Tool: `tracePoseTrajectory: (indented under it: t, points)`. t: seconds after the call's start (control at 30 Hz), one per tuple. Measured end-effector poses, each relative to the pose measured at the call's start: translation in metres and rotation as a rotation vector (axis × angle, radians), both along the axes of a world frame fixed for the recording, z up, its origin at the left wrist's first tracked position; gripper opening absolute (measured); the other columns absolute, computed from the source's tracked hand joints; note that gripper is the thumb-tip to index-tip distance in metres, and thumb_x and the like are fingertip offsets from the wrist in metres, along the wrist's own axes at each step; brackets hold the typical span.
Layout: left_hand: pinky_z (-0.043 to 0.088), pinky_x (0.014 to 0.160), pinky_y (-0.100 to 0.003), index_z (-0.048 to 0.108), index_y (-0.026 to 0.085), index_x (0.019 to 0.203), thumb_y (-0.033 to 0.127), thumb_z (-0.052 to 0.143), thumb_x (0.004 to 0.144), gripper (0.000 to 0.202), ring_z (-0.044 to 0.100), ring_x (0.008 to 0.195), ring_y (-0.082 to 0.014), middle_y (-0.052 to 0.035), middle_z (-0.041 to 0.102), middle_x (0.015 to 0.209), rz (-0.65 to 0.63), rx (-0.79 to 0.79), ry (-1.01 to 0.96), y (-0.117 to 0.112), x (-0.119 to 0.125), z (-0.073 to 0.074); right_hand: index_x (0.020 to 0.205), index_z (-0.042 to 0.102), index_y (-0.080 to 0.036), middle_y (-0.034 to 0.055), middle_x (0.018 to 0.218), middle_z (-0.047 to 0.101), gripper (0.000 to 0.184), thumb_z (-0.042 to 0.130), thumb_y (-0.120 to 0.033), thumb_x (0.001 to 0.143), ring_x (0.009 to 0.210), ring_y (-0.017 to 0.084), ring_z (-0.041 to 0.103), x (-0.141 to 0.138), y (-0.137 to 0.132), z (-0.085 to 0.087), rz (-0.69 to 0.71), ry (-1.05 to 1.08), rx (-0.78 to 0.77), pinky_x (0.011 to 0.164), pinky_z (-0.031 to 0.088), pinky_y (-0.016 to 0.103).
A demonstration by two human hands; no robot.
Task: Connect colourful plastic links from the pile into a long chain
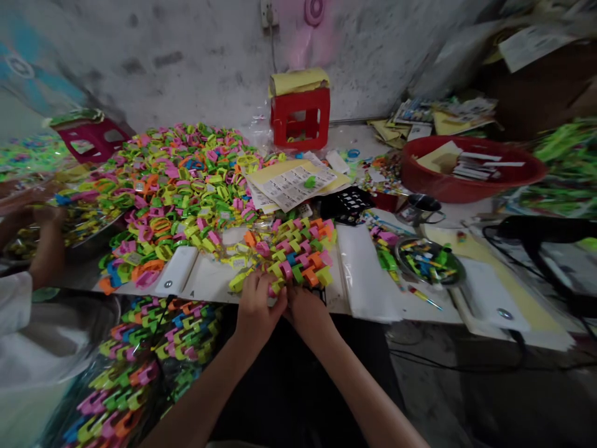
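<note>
A mat of interlocked coloured plastic clips [298, 252] lies on the white table [368, 280] right in front of me. My left hand [255, 305] and my right hand [305, 306] both grip its near edge, fingers curled over the pieces, close together. Behind and to the left spreads a big heap of loose coloured plastic clips [177, 180] in yellow, green, pink and orange. Sheets of printed labels [293, 182] lie beyond the mat.
Below the table edge at left sits a bag of finished clip mats [140, 367]. Another person's arm [44, 242] works at far left. A red crate [300, 117], a red basin [471, 168], a small metal dish [429, 261] and a black cable [536, 233] occupy the back and right.
</note>
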State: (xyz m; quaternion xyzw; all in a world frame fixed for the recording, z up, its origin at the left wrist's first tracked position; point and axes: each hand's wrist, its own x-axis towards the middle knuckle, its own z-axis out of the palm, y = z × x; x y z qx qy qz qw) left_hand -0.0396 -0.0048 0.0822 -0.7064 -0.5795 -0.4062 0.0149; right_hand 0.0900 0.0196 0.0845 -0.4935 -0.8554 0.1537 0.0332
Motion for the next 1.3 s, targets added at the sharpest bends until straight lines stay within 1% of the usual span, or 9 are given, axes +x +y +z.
tracePoseTrajectory:
  t: [0.17,0.43,0.6,0.7,0.77,0.87,0.97,1.13,1.3]
  points:
    - [0.047,0.086,-0.036,0.051,0.018,0.096,0.029,0.056,0.088,0.014,0.053,0.094,-0.0206,-0.0066,0.055,0.095,-0.003,0.011,-0.017,0.002,-0.001,-0.002,0.106,0.063,-0.010,0.0141,0.098,0.069,0.026,0.048,-0.027,0.092,0.086,0.024,0.067,0.001,0.001,-0.004,-0.028,0.071,-0.038,0.074,0.050,0.031]
    - [0.045,0.078,-0.034,0.058,0.019,0.091,0.042,0.063,0.083,0.025,0.055,0.088,-0.0212,-0.0050,0.057,0.091,0.006,-0.031,0.036,0.003,0.012,0.010,0.093,0.068,-0.014,0.0101,0.084,0.071,0.017,0.059,-0.026,0.085,0.079,0.022,0.067,0.010,-0.008,-0.027,-0.188,0.325,0.047,0.066,0.046,0.026]
    - [0.043,0.076,-0.035,0.060,0.020,0.092,0.038,0.064,0.083,0.021,0.054,0.089,-0.0225,-0.0054,0.057,0.094,0.030,-0.093,0.102,0.004,0.016,0.017,0.083,0.069,-0.015,0.0078,0.077,0.071,0.014,0.061,-0.026,0.082,0.073,0.021,0.066,0.008,-0.005,-0.038,-0.227,0.412,0.094,0.061,0.043,0.025]
    - [0.044,0.078,-0.037,0.060,0.020,0.093,0.038,0.064,0.083,0.021,0.053,0.090,-0.0230,-0.0058,0.056,0.096,0.006,-0.120,0.091,0.005,0.014,0.017,0.081,0.068,-0.014,0.0082,0.075,0.070,0.013,0.061,-0.025,0.081,0.072,0.022,0.066,0.007,-0.005,-0.037,-0.262,0.398,0.084,0.060,0.043,0.026]
    - [0.044,0.081,-0.038,0.061,0.020,0.096,0.039,0.065,0.082,0.024,0.053,0.094,-0.0235,-0.0064,0.055,0.099,-0.034,-0.123,0.058,0.005,0.010,0.013,0.085,0.068,-0.014,0.0084,0.076,0.070,0.014,0.060,-0.025,0.082,0.072,0.022,0.066,0.008,-0.006,-0.034,-0.272,0.380,0.068,0.060,0.043,0.026]
    - [0.044,0.090,-0.039,0.059,0.023,0.107,0.037,0.067,0.080,0.032,0.052,0.105,-0.0240,-0.0071,0.052,0.109,-0.159,-0.134,-0.037,0.003,-0.001,0.006,0.104,0.065,-0.014,0.0086,0.083,0.071,0.025,0.059,-0.024,0.083,0.076,0.023,0.067,0.010,-0.008,-0.031,-0.255,0.403,0.048,0.061,0.045,0.026]
    - [0.043,0.097,-0.039,0.053,0.025,0.117,0.034,0.067,0.081,0.040,0.049,0.114,-0.0234,-0.0081,0.049,0.118,-0.229,-0.135,-0.201,0.000,-0.014,0.000,0.113,0.062,-0.015,0.0081,0.086,0.071,0.031,0.058,-0.027,0.085,0.079,0.022,0.067,0.012,-0.010,-0.035,-0.251,0.457,0.041,0.065,0.046,0.027]
    - [0.048,0.088,-0.035,0.060,0.022,0.099,0.029,0.064,0.084,0.017,0.057,0.099,-0.0187,-0.0046,0.058,0.101,-0.170,-0.128,-0.410,-0.002,-0.018,-0.003,0.105,0.065,-0.016,0.0092,0.093,0.071,0.023,0.054,-0.028,0.089,0.084,0.022,0.066,0.011,-0.009,-0.049,-0.286,0.506,0.061,0.071,0.047,0.027]
    - [0.049,0.084,-0.033,0.061,0.022,0.092,0.023,0.063,0.083,0.009,0.060,0.093,-0.0172,-0.0033,0.061,0.096,-0.215,-0.117,-0.347,0.002,-0.008,-0.001,0.107,0.064,-0.016,0.0108,0.092,0.071,0.022,0.052,-0.022,0.089,0.082,0.023,0.067,0.009,-0.006,-0.049,-0.363,0.418,-0.044,0.067,0.046,0.027]
